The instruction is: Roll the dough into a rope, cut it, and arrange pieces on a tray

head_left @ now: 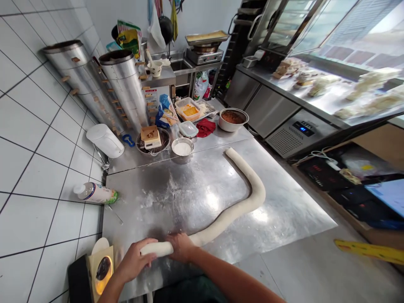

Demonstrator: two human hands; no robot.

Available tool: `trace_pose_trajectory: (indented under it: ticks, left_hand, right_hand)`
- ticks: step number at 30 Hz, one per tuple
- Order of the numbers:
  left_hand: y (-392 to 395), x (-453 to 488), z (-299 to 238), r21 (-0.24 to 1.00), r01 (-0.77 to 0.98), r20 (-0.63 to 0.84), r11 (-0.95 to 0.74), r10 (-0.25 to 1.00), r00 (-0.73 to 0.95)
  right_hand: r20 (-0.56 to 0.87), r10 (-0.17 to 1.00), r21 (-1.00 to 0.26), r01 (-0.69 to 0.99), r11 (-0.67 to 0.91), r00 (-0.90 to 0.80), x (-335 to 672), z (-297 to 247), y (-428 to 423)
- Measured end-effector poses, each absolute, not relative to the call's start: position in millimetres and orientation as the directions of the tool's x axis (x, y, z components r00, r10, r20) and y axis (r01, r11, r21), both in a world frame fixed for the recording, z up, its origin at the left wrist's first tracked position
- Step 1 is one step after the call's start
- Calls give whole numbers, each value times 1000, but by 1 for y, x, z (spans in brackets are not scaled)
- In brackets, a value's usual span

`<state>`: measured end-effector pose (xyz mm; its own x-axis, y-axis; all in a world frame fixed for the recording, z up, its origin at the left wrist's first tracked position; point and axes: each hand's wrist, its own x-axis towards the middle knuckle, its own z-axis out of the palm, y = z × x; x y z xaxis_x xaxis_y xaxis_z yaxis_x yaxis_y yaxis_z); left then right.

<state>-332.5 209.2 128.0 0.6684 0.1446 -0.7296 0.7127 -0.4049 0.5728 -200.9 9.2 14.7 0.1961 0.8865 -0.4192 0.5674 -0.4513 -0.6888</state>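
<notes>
A long rope of pale dough [249,198] lies curved across the floured steel table [290,210]. It runs from the far middle, bends at the right, and comes back to the near edge. My left hand [134,261] is wrapped around the near end of the rope. Just to its right, my right hand [182,247] presses down on the rope with curled fingers.
At the back of the table stand a small bowl of flour [182,147], a scale [150,137], lidded tubs [188,110], a red cloth [205,126] and a bowl of brown filling [232,118]. A bottle [96,193] lies at the left wall. A glass display counter [331,88] is on the right.
</notes>
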Motion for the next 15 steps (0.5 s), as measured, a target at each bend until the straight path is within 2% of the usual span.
trace_pose_trajectory:
  ticks: [2, 5, 8, 10, 13, 15]
  left_hand:
    - [214, -329, 131, 530, 648, -708, -547, 136, 693]
    - [200, -310, 120, 403, 542, -754, -738, 69, 654]
    - [171, -290, 100, 354, 489, -776, -797, 41, 629]
    - [160, -284, 94, 320, 447, -789, -835, 26, 614]
    - [163, -290, 101, 244, 359, -810, -901, 15, 586]
    - [173, -297, 108, 201, 321, -825, -925, 16, 564]
  right_hand:
    - [-423, 885, -664, 598, -449, 195, -200, 21, 15]
    - [-425, 889, -644, 634, -429, 170, -196, 29, 19]
    - [-437, 886, -626, 655, -423, 155, -193, 33, 18]
    - [-468, 880, -643, 651, -403, 83, -189, 33, 13]
    - [-522, 852, -667, 642, -378, -40, -181, 31, 1]
    - [-536, 843, -653, 649, -390, -32, -177, 29, -7]
